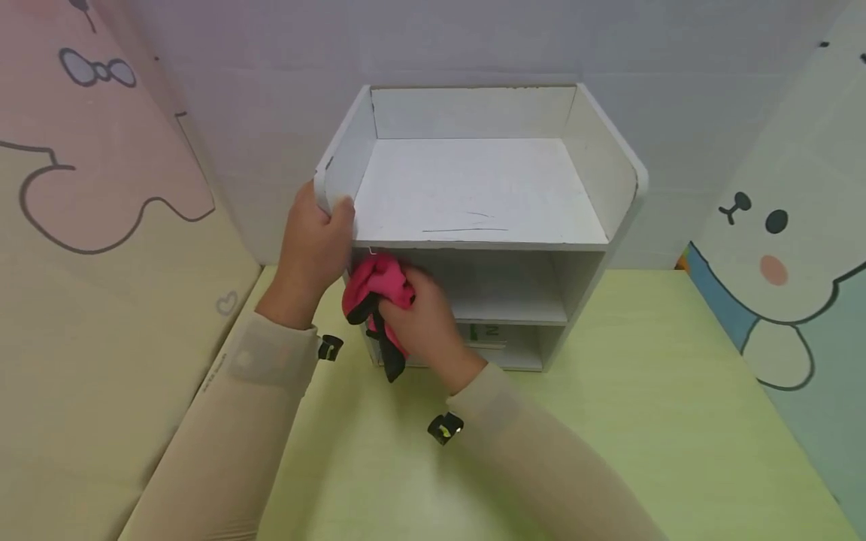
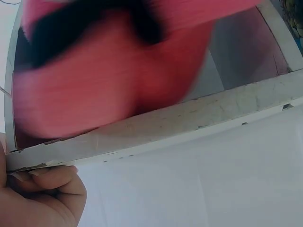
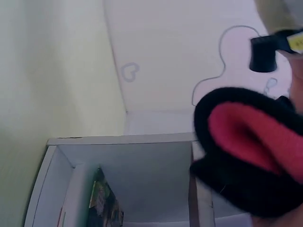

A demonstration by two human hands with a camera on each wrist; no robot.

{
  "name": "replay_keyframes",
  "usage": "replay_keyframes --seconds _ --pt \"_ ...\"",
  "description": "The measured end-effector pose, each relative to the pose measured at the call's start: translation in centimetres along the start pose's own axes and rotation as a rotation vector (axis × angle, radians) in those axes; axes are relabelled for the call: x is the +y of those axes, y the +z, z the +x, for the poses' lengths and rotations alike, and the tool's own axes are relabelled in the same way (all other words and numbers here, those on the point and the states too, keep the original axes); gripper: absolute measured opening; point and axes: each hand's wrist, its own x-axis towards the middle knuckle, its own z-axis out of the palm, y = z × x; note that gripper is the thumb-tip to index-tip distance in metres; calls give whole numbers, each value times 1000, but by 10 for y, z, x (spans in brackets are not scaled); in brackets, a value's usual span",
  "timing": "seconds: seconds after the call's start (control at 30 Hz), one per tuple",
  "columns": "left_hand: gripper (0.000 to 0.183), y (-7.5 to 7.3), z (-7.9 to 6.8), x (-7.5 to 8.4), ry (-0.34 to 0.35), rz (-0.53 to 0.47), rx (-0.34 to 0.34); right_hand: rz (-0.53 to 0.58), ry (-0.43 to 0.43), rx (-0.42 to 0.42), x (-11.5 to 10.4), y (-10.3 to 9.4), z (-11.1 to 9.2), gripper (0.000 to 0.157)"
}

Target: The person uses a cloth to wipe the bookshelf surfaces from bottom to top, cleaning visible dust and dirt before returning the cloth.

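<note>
A pink cloth with black trim (image 1: 379,289) is bunched in the right hand (image 1: 422,312), whose thumb and fingers pinch it; it lies to the left of that hand and below the left hand (image 1: 318,233), with a black-trimmed end hanging lower than the right hand's fingers. The left hand clasps the front edge of the left side panel of a white shelf unit (image 1: 473,188), its thumb on the near side and its fingers curled round the outer side. The unit stands just beyond both hands: its walled top is to the right of the left hand, the middle compartment opens directly behind the right hand, and the cloth covers part of that opening's left side. In the lowest compartment, beyond and to the right of the right hand, lies a thing with green lettering (image 1: 483,334). The right wrist view shows a dark, patterned item (image 3: 104,203) in a compartment, too dim to identify. Beneath the hands spreads a yellow-green bench (image 1: 643,436). To the left of the left hand rises a pink and cream panel (image 1: 115,263) with line drawings; well to the right of the hands stands a cartoon-printed panel (image 1: 805,225); a pale grey wall (image 1: 473,41) rises behind the unit.
</note>
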Motion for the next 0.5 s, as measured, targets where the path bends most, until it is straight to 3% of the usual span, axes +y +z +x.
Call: replay_keyframes --seconds 0.13,0.23,0.5 --pt "53 1 -2 -1 -3 6 0 193 -50 -25 -1 -6 1 31" --pt "53 2 -3 -1 -9 8 -3 257 -55 -34 -1 -4 1 30" --pt "56 -4 -2 -1 -36 35 15 253 -1 25 -13 16 17 21"
